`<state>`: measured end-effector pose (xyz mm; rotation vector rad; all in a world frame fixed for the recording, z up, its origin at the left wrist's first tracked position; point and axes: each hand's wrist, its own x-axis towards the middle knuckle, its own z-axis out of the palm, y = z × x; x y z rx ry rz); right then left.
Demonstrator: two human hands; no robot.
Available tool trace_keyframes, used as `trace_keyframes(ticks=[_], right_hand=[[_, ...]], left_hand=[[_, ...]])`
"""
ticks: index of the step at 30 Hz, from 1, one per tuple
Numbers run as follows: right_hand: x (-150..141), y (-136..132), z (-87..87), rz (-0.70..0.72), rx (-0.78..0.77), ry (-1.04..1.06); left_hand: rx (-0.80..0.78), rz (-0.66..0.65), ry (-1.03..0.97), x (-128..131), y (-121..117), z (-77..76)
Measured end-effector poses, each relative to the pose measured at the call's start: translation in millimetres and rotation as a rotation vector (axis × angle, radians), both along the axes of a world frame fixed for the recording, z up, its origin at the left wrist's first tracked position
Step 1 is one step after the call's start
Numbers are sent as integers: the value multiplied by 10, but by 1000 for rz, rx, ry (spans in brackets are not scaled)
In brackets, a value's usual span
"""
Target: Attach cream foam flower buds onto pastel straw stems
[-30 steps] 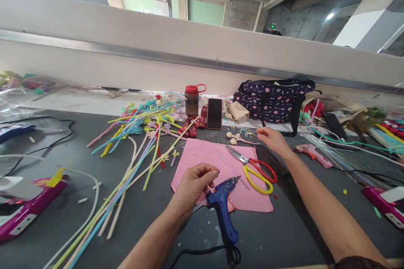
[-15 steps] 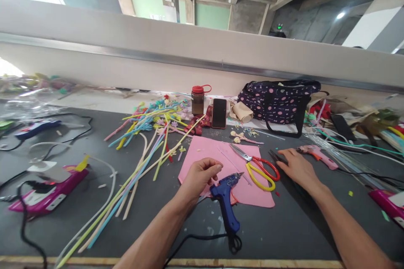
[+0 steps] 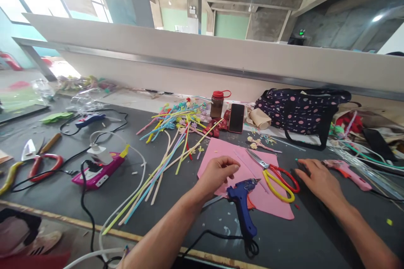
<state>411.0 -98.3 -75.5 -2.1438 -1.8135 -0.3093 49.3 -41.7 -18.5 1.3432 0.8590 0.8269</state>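
My left hand (image 3: 220, 175) hovers over the pink sheet (image 3: 208, 162), its thumb and fingers drawn together; whatever they may hold is too small to make out. Just below and to its right lies a blue hot glue gun (image 3: 242, 201), nozzle over the sheet. My right hand (image 3: 320, 180) rests low on the dark table with fingers apart, the index fingertip beside a tiny green bit (image 3: 296, 159). Between the hands lie scissors (image 3: 268, 172) with one red and one yellow handle. A pink glue gun (image 3: 349, 172) is just beyond my right hand.
Long pastel pipe cleaners (image 3: 158, 176) spread left of the sheet. Behind stand a red-capped bottle (image 3: 216, 106), a phone (image 3: 236, 118) and a patterned bag (image 3: 303, 111). At left are a magenta power strip (image 3: 99, 174), pliers-like red-handled tools (image 3: 47, 166) and trailing cords (image 3: 85, 201).
The view has swung left, so everything sits farther right and lower, and more of the table's left side shows. Both hands keep nearly the same places over the table.
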Motion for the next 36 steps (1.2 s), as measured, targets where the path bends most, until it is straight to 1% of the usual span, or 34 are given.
trace_keyframes(ticks=[3,5,6,7,8,9,10,12,14,16,18,21,25,27,30,31,32,34,36], right_hand=[[-306,7,148,89,3,56],[-517,23,230,154,-11,74],[-613,33,259,180,-15,82],[-698,43,277,207,-8,90],[-769,53,283,238,-7,98],[-825,62,279,268,-10,105],[-865,69,266,299,-14,111],[-900,77,223,349,-26,117],[-892,75,179,375,-29,118],[-868,64,148,378,-24,122],[-847,51,131,373,-20,129],[-829,42,109,371,-24,136],[-805,55,60,409,-42,118],[-794,60,39,428,-33,111],[-789,58,25,455,-14,113],[-790,57,23,463,-12,115],[-792,55,20,468,-16,117],[-794,53,11,470,-19,120],[-790,51,-6,468,-19,124]], left_hand=[[121,96,9,-260,192,225],[217,205,134,-474,348,321],[300,279,256,-581,421,338],[390,342,438,-682,484,332],[479,394,662,-771,536,305],[542,431,879,-847,574,260],[579,435,1049,-907,599,202],[593,397,1247,-978,619,71],[580,373,1345,-1004,626,-46],[535,351,1381,-1017,645,-123],[503,350,1395,-1039,688,-163],[493,391,1412,-1089,778,-189],[486,468,1431,-1125,855,-213],[507,504,1443,-1116,851,-207],[611,535,1462,-1070,807,-167],[641,514,1458,-1047,792,-153],[658,464,1444,-1021,781,-142],[646,307,1414,-969,775,-141],[644,240,1407,-922,784,-167]])
